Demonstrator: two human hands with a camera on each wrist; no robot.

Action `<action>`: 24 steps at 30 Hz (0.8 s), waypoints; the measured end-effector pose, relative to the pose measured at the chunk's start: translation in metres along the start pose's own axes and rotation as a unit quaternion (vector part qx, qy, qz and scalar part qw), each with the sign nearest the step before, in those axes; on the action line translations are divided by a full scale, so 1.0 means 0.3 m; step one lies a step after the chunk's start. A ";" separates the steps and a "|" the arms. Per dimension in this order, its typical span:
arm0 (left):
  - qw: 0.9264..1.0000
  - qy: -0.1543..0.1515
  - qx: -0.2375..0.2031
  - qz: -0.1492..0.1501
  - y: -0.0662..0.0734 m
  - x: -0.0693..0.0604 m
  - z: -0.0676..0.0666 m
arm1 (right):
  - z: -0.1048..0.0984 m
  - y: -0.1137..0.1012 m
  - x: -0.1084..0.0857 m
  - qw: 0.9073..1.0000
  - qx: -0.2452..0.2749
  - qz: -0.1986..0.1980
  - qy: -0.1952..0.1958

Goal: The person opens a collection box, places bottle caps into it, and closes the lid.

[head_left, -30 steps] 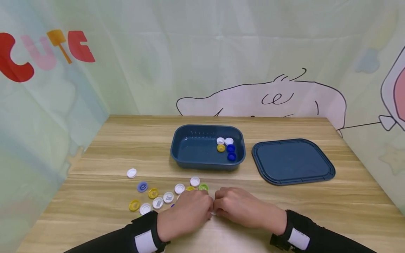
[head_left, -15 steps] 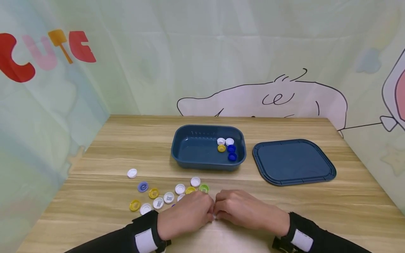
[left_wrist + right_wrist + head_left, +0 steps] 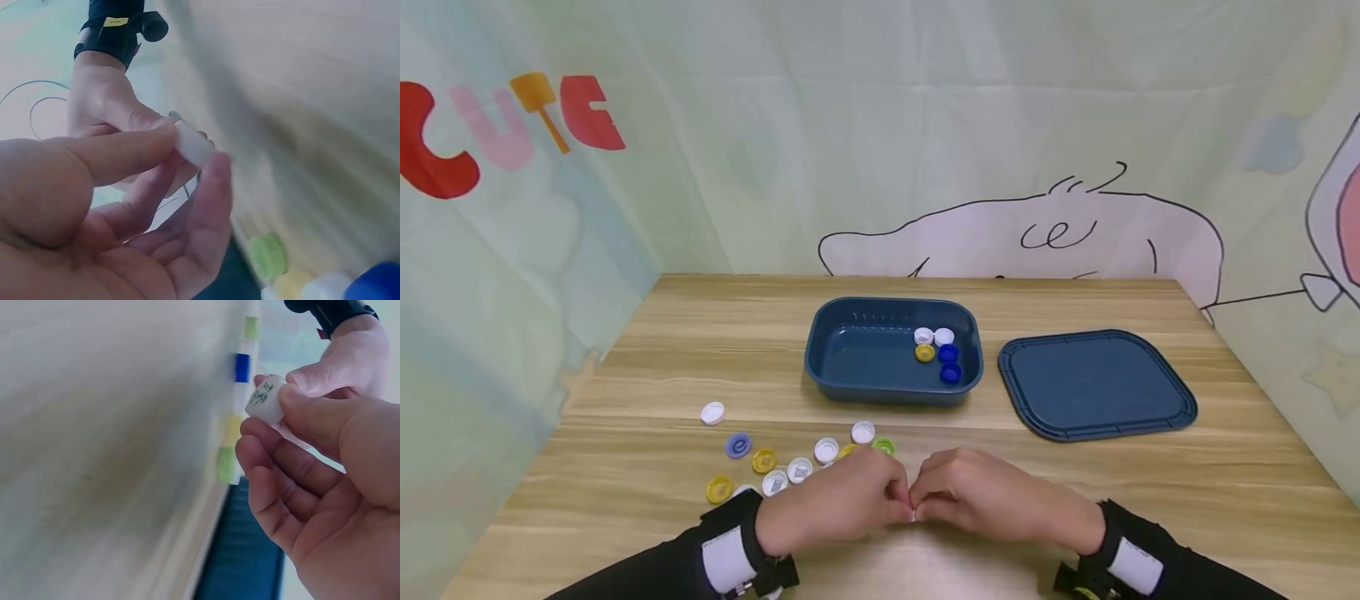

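Observation:
Above the wooden table my two hands meet at the fingertips around one small white bottle cap (image 3: 195,145). My left hand (image 3: 842,504) pinches it between thumb and finger, as the left wrist view shows. From the other side my right hand (image 3: 1003,500) pinches the same white cap; green print shows on its side in the right wrist view. In the head view the fingers hide nearly all of it. Loose caps lie beside and behind my left hand: yellow caps (image 3: 719,489), white caps (image 3: 774,482), a light blue cap (image 3: 738,445) and a green cap (image 3: 884,447).
A dark blue plastic box (image 3: 850,390) stands beyond my hands, with several white, yellow and blue caps (image 3: 950,372) at its right end. Its flat lid (image 3: 1097,387) lies to its right. A printed cloth (image 3: 737,167) hangs behind the table.
My wrists have drawn slightly apart, and the fingers have turned around the white cap. My left hand now covers more of the loose caps. The box and lid stay in place.

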State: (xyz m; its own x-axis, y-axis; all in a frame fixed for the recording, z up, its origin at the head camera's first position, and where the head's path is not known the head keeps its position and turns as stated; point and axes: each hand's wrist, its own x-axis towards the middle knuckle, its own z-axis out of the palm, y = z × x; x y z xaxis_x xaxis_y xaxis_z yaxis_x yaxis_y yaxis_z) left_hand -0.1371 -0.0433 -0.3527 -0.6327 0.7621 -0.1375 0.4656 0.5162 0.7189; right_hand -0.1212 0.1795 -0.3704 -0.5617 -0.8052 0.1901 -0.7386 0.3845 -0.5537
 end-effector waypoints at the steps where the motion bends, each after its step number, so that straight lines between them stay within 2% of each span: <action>1: 1.000 0.008 -0.010 0.003 0.006 0.000 -0.010 | -0.011 -0.005 0.002 1.000 0.005 0.001 0.009; 5: 0.998 0.054 -0.020 0.029 0.033 0.010 -0.054 | -0.062 -0.023 0.012 0.999 -0.001 0.014 0.047; 10: 0.993 0.108 -0.001 0.053 0.070 0.040 -0.110 | -0.139 -0.036 0.029 0.996 -0.019 0.032 0.083; 18: 0.988 0.150 0.009 0.039 0.132 0.105 -0.216 | -0.262 -0.029 0.059 0.988 -0.074 0.046 0.125; 24: 0.981 0.191 0.025 0.024 0.137 0.190 -0.273 | -0.318 0.025 0.093 0.971 -0.155 0.049 0.177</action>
State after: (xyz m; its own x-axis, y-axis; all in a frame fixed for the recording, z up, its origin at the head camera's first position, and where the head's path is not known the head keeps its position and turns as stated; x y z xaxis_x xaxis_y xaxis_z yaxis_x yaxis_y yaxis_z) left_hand -0.2046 -0.0107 -0.2753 -0.7909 0.5885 0.1676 0.5239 0.5097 0.6824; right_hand -0.1780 0.2031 -0.2920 -0.6871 -0.5734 0.4463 -0.7212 0.6131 -0.3225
